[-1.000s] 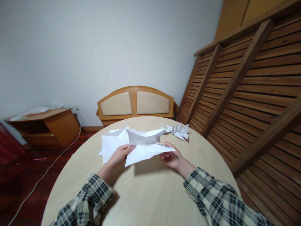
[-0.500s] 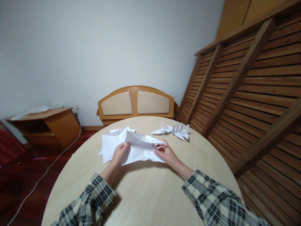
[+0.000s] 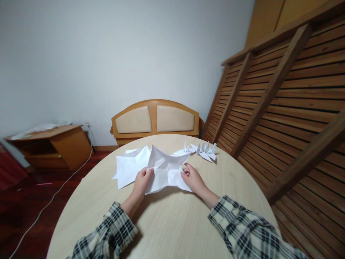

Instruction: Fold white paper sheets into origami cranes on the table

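Note:
A creased white sheet of paper (image 3: 167, 169) is held up off the round table, its upper and lower edges bowed between my hands. My left hand (image 3: 142, 181) pinches its left edge, thumb on the near face. At the right edge my right hand (image 3: 193, 178) grips the paper with curled fingers; part of the fingers is hidden. Behind and left of the held sheet lie several other creased white papers (image 3: 126, 168), partly covered by it. Beyond my right hand, folded paper cranes (image 3: 206, 151) stand together on the table.
The round wooden table (image 3: 172, 223) fills the space before me. A padded headboard (image 3: 155, 118) stands behind it by the wall. Slatted wooden panelling (image 3: 269, 108) leans on the right. A low cabinet (image 3: 64, 147) and a white cable (image 3: 54, 196) are at left.
The held paper has opened wider and tilted up, showing more of its creased face. My left hand has moved slightly right, and my right fingers have closed on the edge.

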A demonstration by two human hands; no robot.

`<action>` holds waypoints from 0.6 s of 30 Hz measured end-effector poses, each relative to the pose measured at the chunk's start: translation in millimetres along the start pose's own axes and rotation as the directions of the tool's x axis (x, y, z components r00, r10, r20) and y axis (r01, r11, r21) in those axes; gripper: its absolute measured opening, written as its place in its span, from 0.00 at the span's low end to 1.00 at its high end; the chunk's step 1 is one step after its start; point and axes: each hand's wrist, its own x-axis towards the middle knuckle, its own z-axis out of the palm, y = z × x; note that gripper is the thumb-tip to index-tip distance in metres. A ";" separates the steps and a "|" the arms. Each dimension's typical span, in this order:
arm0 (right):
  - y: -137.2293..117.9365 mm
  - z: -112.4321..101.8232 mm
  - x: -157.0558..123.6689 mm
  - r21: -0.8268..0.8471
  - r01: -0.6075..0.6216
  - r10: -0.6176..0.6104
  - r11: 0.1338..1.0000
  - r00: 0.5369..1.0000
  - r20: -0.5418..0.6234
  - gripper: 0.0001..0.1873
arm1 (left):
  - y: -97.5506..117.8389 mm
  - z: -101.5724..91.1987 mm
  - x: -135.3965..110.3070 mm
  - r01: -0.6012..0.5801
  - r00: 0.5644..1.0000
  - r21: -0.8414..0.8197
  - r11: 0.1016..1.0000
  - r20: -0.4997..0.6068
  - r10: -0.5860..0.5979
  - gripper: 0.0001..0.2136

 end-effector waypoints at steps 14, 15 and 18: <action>-22.6 -2.8 -5.1 0.452 -0.201 0.164 0.869 0.979 0.120 0.24 | -0.3 -7.3 7.3 -0.062 0.997 -0.030 0.998 -0.038 0.061 0.24; -24.6 -3.2 -5.6 0.460 -0.195 0.161 0.866 0.981 0.112 0.24 | 0.7 -6.8 6.7 -0.053 0.998 -0.053 0.997 -0.043 0.050 0.26; -27.8 -5.2 -5.9 0.439 -0.171 0.151 0.882 0.985 0.080 0.25 | 3.0 -4.9 5.4 -0.019 0.999 -0.125 0.992 -0.040 0.014 0.28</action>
